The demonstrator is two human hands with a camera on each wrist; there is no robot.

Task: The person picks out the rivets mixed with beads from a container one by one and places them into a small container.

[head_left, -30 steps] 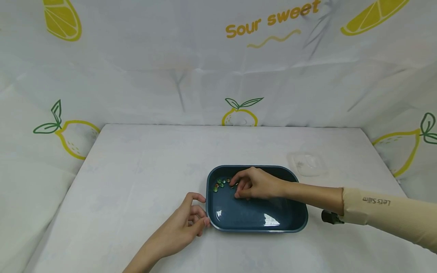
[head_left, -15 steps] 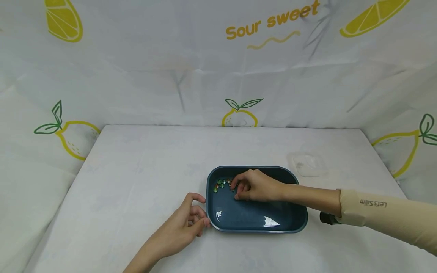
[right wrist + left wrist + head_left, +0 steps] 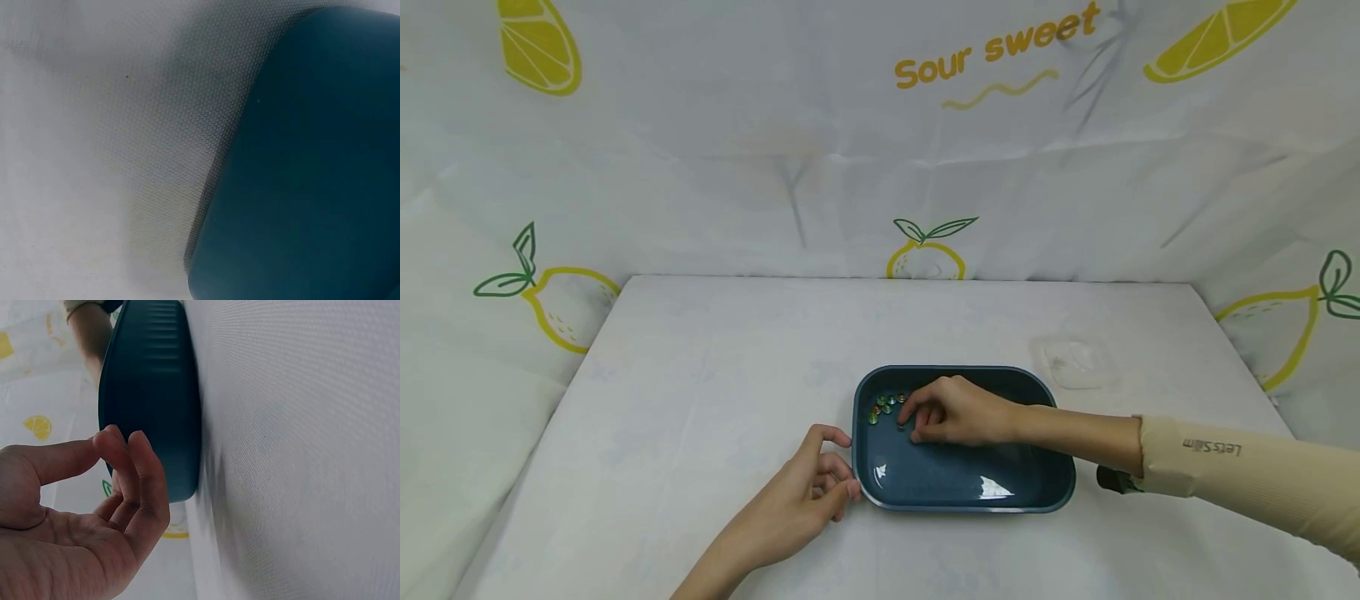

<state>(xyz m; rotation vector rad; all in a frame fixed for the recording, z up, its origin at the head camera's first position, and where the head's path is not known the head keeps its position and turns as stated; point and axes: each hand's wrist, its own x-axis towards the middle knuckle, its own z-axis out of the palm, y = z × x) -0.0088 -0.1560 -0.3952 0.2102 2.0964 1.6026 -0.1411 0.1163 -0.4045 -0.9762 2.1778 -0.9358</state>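
Quietly, over a white cloth-covered counter (image 3: 715,400), a person's right hand (image 3: 958,412) has shifted slightly left and nearer the wearer inside a dark teal, round-cornered tray (image 3: 925,475). Its thumb and index finger stand apart, with one small, greenish glassy bead (image 3: 901,427) at the index tip; whether they touch cannot be told. That bead now shows clear of the green-and-orange glassy beads (image 3: 887,401) grouped in the tray's far left corner, suggesting a bead-by-bead separation under way. The left hand (image 3: 801,500), loosely bent and gripping nothing, remains against the tray's left end, probably steadying it.
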